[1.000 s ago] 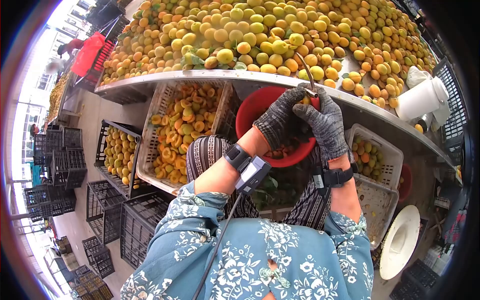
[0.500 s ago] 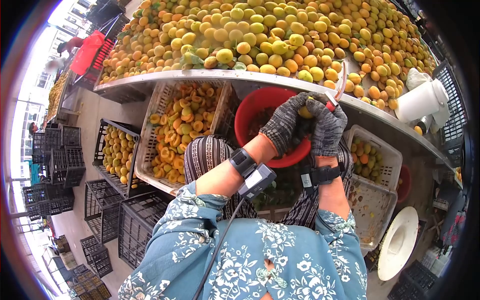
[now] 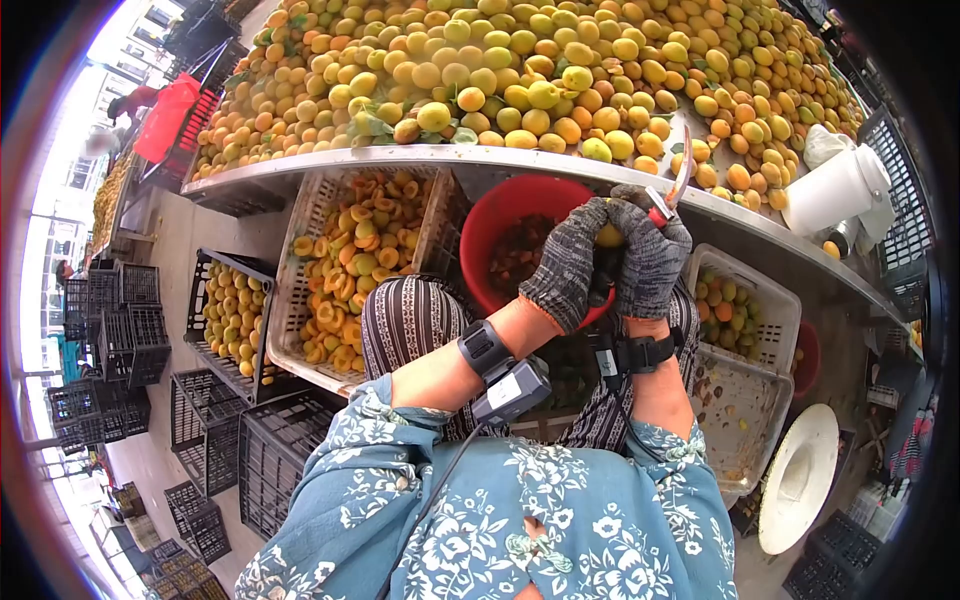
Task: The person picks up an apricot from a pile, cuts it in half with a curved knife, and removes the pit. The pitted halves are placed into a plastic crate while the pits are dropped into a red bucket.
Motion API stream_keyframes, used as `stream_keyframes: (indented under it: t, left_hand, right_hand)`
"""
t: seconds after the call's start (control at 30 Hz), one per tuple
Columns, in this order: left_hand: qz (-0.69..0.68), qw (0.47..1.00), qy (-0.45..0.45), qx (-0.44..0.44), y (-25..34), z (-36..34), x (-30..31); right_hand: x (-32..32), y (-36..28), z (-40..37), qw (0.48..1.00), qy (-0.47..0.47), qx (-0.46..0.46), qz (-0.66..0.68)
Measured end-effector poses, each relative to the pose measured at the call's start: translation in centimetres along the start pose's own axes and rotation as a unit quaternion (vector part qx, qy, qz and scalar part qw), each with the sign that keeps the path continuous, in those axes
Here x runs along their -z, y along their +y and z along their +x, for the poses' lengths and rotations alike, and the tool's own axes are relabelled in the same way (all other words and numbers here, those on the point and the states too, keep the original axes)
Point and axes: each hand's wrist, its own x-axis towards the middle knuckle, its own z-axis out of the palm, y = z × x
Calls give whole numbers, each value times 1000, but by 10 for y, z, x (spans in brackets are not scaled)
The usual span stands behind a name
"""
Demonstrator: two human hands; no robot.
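Both of my hands wear grey knit work gloves and meet over the right side of a red tub. My left hand is closed on a yellow apricot, mostly hidden between the gloves. My right hand is closed around the red handle of a knife with a curved blade, whose tip points up and away. Brown apricot pits lie in the tub. To the left, halved apricots fill a pale plastic crate.
A metal-edged table piled with whole apricots spans the far side. A white bucket stands on its right end. Black crates stand left; a pale crate and wide-brimmed hat are right.
Both hands have shifted slightly left and draw closer together, the left glove uncovering more of the pits. The view has moved a little. The knife stays in my right hand.
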Motion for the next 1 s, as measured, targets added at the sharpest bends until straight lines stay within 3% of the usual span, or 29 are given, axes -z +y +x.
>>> stream_keyframes:
  t: [0.03, 0.17, 0.23, 0.3, 0.47, 0.57, 0.67, 0.7, 0.8, 0.9, 1.0]
  left_hand:
    - [-60, 998, 26, 12, 2, -3, -5]
    - [-94, 994, 8, 53, -6, -1, 0]
    - [41, 997, -5, -72, -25, 13, 13]
    - [54, 997, -27, -55, -32, 18, 24]
    - [60, 996, -28, -54, -35, 13, 23]
    - [31, 994, -101, -27, -11, -4, 9]
    - [-42, 979, -197, -24, 20, -16, -2]
    - [-43, 979, -197, -23, 28, -17, -2]
    - [-130, 946, -291, 66, 46, -7, 18]
    - [-90, 970, -227, 6, 51, -1, 29]
    - [-75, 967, -245, 2, 56, 4, 40]
  right_hand:
    - [0, -2, 0, 1000, 1, 1, -1]
    - [1, 3, 2, 1000, -3, -4, -20]
    - [4, 7, 3, 999, 3, -2, -38]
    - [6, 7, 2, 988, -5, 36, -147]
    - [5, 1, 0, 992, -9, 9, -127]
    - [5, -1, 2, 997, 15, -26, -72]
    - [16, -8, 6, 977, 27, -124, 171]
    - [22, 1, 13, 966, 90, -140, 200]
    - [45, -11, 7, 976, 52, -152, 147]
    - [42, -32, -5, 994, 31, -97, 51]
    - [27, -46, -17, 993, 15, -112, -19]
